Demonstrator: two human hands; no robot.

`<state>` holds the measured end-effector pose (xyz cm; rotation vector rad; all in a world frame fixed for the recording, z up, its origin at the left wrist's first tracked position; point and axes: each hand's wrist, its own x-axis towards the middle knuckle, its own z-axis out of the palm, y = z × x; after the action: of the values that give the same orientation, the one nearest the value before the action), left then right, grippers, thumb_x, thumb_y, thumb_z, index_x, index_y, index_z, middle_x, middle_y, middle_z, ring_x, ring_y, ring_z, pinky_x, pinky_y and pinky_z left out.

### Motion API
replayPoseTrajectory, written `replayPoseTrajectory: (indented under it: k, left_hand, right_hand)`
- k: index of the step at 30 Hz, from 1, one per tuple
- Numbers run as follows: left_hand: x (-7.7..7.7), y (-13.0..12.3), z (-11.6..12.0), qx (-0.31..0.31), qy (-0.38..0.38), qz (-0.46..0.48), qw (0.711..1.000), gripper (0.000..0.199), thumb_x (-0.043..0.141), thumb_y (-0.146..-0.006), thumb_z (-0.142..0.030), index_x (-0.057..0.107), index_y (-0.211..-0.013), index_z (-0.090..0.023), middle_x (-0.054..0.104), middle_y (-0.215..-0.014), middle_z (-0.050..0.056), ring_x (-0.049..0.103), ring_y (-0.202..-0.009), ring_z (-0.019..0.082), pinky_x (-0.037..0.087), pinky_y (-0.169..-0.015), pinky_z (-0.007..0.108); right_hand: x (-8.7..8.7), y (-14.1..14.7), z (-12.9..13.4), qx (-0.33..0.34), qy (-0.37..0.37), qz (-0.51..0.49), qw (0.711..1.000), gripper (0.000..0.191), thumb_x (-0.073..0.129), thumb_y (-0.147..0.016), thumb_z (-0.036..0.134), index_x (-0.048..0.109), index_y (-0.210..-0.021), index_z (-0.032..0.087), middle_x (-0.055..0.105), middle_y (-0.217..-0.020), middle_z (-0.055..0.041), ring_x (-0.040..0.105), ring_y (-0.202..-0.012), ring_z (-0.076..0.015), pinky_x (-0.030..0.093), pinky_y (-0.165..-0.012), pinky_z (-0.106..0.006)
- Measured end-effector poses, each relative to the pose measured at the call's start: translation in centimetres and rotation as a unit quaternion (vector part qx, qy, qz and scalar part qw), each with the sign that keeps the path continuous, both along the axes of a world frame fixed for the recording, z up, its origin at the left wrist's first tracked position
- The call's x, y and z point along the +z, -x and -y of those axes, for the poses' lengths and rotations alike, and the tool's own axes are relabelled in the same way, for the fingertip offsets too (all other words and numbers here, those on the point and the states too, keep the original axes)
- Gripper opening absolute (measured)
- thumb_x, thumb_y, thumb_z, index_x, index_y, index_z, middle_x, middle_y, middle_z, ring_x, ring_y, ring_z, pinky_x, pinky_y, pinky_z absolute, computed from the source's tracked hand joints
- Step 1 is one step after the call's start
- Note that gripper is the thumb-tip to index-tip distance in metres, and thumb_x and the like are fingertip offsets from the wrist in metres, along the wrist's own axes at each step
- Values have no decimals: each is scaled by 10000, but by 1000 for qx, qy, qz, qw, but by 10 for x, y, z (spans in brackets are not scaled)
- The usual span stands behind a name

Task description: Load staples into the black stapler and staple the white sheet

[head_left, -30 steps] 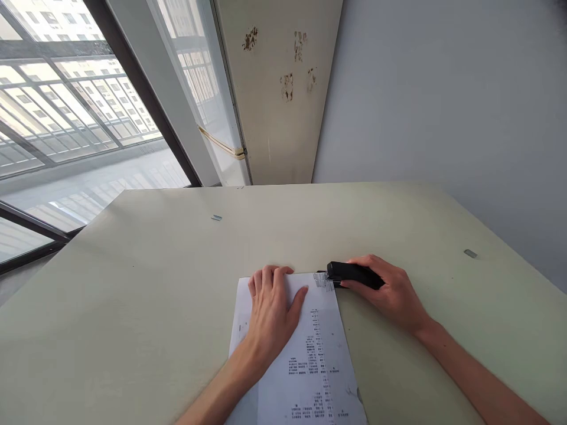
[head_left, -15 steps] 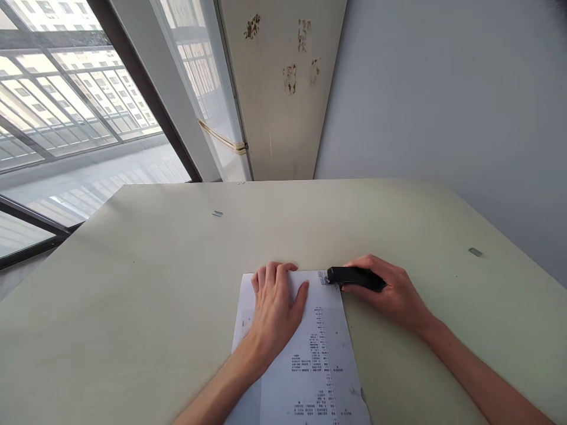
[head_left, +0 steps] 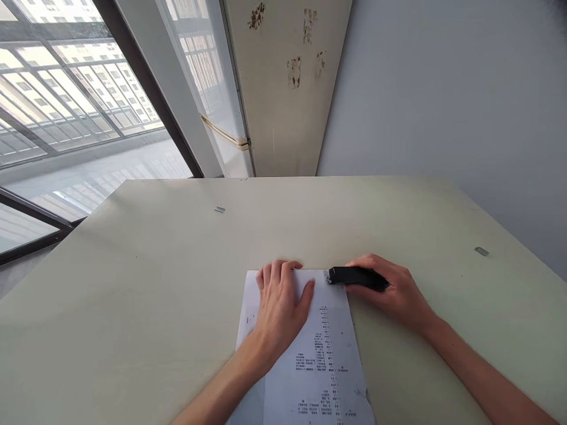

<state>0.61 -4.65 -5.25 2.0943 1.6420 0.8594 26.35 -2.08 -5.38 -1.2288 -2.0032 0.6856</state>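
In front of me lies a printed sheet of paper [head_left: 310, 383], its text running upside down to my view. My left hand [head_left: 281, 313] rests flat on its upper left part, fingers stretched over the far edge and thumb spread to the right. A black stapler [head_left: 358, 278] sits at the paper's far right corner, its front end over the sheet. My right hand [head_left: 394, 292] is wrapped round the stapler's back end from the right. Whether other sheets lie beneath, I cannot tell.
The pale table [head_left: 133, 319] spreads out around the paper. Small strips of staples lie on it, one group at the far left [head_left: 220, 209] and one at the right [head_left: 481, 251]. Beyond stand a refrigerator [head_left: 287, 118], a grey wall [head_left: 443, 88] and a window [head_left: 66, 106].
The view has shifted slightly, so the paper and both hands sit a little further right. The stapler stays at the paper's corner in my right hand; my left hand still lies on the sheet.
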Motion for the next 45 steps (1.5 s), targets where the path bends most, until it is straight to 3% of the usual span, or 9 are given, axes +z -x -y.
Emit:
replayPoseTrajectory:
  k: [12,14,18,19,21,23,25,31,45]
  left_hand:
    - [-1,-2,1,3,2,-6,1000,201,581,-1033,-282,502,-1216,-260,609,-1181,60,529,-1132,274,402,-1055,516]
    - [-1,-2,1,3,-1,-11,1000,203,583,-1029,-273,502,-1214,-256,610,-1180,61,525,-1126,273,400,-1055,517]
    - [-3,-3,1,2,-9,-17,1000,209,584,-1024,-256,503,-1217,-253,610,-1191,63,523,-1132,274,399,-1061,513]
    - [-4,-3,1,2,-10,-19,1000,209,586,-1022,-254,506,-1215,-253,611,-1191,64,521,-1134,276,400,-1060,513]
    - [-4,-3,0,1,-12,-23,1000,208,588,-1016,-251,510,-1209,-253,611,-1193,66,522,-1131,278,401,-1058,516]
    - [-4,-3,0,0,-15,-22,1000,205,593,-1013,-259,510,-1201,-252,610,-1183,65,528,-1120,278,408,-1055,513]
    - [-3,-3,0,-1,-15,-22,1000,204,595,-1013,-272,508,-1197,-249,608,-1174,66,531,-1115,278,415,-1052,511]
    - [-5,-4,0,1,-15,-25,1000,200,594,-1009,-276,513,-1190,-246,605,-1168,73,538,-1125,286,420,-1053,526]
    - [-6,-6,0,2,-18,-22,1000,216,610,-994,-259,517,-1188,-237,605,-1158,72,530,-1117,289,426,-1053,532]
  right_hand:
    - [0,-2,-1,9,-2,19,1000,239,726,-979,491,678,-1139,321,764,-1051,-16,718,-894,-226,571,-796,-344]
    - [5,-4,-1,-4,11,23,1000,296,706,-978,534,674,-1181,320,768,-1110,-31,722,-963,-243,580,-806,-349]
    - [26,3,-4,-80,71,22,994,408,556,-1030,626,648,-1284,321,728,-1321,-70,691,-1159,-284,574,-654,-305]
    - [33,7,-5,-84,85,20,993,434,499,-1051,636,642,-1310,318,709,-1367,-79,677,-1211,-293,586,-678,-311]
    - [46,20,-9,-85,98,24,991,490,357,-1095,633,633,-1343,313,682,-1423,-86,641,-1301,-302,603,-871,-379]
    - [56,35,-15,-84,107,51,989,531,288,-1102,642,628,-1351,318,680,-1433,-73,603,-1359,-305,538,-1065,-458]
    - [61,49,-22,-81,122,84,986,544,277,-1098,641,616,-1371,315,659,-1474,-65,563,-1413,-309,479,-1150,-492]
    - [56,73,-39,-63,141,157,975,534,251,-1104,595,615,-1363,301,608,-1539,-40,509,-1465,-281,413,-1215,-491]
    - [52,79,-40,-76,141,196,967,530,217,-1110,571,632,-1288,293,651,-1475,-68,541,-1421,-284,419,-1184,-499]
